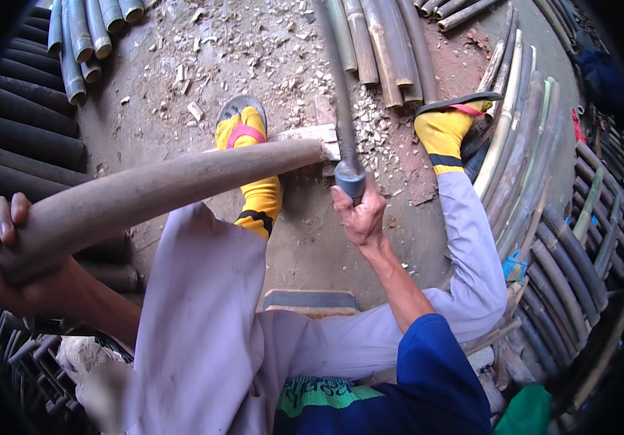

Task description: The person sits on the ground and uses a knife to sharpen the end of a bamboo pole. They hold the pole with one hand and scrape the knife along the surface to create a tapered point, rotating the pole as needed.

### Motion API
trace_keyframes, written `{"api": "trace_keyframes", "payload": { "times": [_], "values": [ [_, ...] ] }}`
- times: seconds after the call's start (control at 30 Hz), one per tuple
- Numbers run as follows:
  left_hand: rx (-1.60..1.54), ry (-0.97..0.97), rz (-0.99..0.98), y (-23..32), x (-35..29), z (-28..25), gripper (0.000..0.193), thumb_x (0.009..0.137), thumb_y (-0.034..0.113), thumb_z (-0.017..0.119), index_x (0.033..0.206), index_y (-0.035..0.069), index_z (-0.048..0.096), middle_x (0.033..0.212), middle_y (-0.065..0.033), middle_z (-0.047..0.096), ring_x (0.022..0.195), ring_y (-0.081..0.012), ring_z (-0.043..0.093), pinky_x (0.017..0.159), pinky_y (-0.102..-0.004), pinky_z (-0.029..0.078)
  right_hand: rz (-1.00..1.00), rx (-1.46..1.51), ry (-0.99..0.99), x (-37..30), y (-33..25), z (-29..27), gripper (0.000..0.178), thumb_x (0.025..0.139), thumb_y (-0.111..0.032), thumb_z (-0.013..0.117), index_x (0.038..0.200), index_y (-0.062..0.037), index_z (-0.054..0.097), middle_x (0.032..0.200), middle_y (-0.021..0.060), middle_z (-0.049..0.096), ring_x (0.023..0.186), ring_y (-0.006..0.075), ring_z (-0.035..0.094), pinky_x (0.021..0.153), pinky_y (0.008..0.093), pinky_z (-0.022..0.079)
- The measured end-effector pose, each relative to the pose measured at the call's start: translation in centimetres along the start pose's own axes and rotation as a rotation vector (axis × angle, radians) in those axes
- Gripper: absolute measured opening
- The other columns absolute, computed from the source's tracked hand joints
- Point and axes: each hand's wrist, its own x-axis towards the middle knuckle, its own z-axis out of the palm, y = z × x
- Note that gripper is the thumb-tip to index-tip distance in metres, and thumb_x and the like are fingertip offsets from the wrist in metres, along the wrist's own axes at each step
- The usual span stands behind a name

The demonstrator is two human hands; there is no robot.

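A thick brown bamboo pole (174, 180) slants across from the left edge, over my left leg, to the middle. My left hand (9, 246) is wrapped round its near end. The far end of the pole lies by a pale wooden block (312, 133) on the ground. In my right hand (362, 214) is the handle of a machete (343, 94), its long dark blade pointing up and away, slightly blurred, right beside the pole's far end. Whether blade and pole touch, I cannot tell.
Pale wood chips (181, 76) litter the floor. Dark pipe-like poles (29, 138) are stacked at the left. Cut bamboo lengths (381, 43) lie ahead, with more bamboo poles (526, 156) along the right. My yellow-socked feet (250, 199) rest in sandals on either side of the block.
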Motion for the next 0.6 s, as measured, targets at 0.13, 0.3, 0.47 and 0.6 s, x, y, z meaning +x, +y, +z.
{"api": "trace_keyframes", "payload": {
  "times": [0.13,0.3,0.47,0.6],
  "values": [
    [-0.052,-0.015,-0.038,-0.2,0.2,0.5,0.036,0.074,0.017,0.056,0.102,0.002,0.039,0.082,-0.0071,0.043,0.076,-0.0161,0.049,0.077,-0.0341,0.041,0.244,-0.295,-0.230,0.3,6.5,1.9,0.050,0.088,-0.046,0.058,0.100,0.0015,0.051,0.061,0.0123,0.061,0.053,0.0229,0.063,0.049,0.0356,0.049],
    [-0.223,-0.059,-0.103,-0.7,0.9,-1.8,0.024,0.068,0.019,0.058,0.082,0.004,0.045,0.082,-0.0063,0.043,0.076,-0.0147,0.048,0.078,-0.0323,0.039,0.399,0.046,-0.203,0.8,3.2,0.7,0.044,0.088,-0.041,0.060,0.098,0.0007,0.052,0.062,0.0077,0.059,0.053,0.0166,0.061,0.049,0.0339,0.049],
    [-0.310,-0.210,-0.135,-0.8,1.3,-2.1,0.026,0.068,0.019,0.058,0.083,0.003,0.045,0.084,-0.0081,0.042,0.081,-0.0164,0.049,0.082,-0.0321,0.038,-0.053,-0.002,0.042,-0.9,6.0,2.0,0.038,0.085,-0.032,0.066,0.101,-0.0008,0.053,0.072,0.0104,0.063,0.064,0.0189,0.065,0.054,0.0322,0.051],
    [0.175,0.174,-0.120,-0.3,-0.7,5.0,0.032,0.072,0.018,0.058,0.094,-0.001,0.045,0.091,-0.0117,0.041,0.090,-0.0209,0.046,0.087,-0.0355,0.038,0.341,-0.156,-0.249,0.3,7.1,1.3,0.046,0.088,-0.042,0.059,0.102,0.0009,0.053,0.065,0.0133,0.063,0.061,0.0242,0.066,0.052,0.0349,0.051]
  ]
}}
